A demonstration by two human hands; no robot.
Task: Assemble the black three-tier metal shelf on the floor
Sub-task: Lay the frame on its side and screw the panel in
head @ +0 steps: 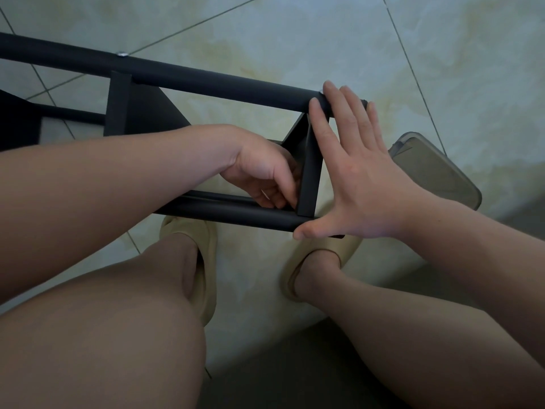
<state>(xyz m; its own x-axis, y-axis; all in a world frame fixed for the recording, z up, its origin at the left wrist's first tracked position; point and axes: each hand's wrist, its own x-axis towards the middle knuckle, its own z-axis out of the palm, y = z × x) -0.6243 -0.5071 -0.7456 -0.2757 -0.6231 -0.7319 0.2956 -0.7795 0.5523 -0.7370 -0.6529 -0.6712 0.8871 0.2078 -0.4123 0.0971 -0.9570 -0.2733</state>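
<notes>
The black metal shelf frame lies on its side over the tiled floor. Its far tube (pixel 206 81) runs from upper left to the centre, and its near tube (pixel 236 212) runs just above my feet. A black shelf panel edge (pixel 309 178) stands between the two tubes at their right ends. My right hand (pixel 359 166) is spread flat, fingers straight on the far tube's end, thumb tip on the near tube's end. My left hand (pixel 265 175) reaches inside the frame with fingers curled against the panel's lower corner; what they hold is hidden.
A second black panel (pixel 118 110) crosses the frame further left, with a silver screw head (pixel 121 54) on the far tube. An olive-grey slipper (pixel 436 169) lies right of my right hand. My feet in beige slippers (pixel 203 246) stand under the near tube.
</notes>
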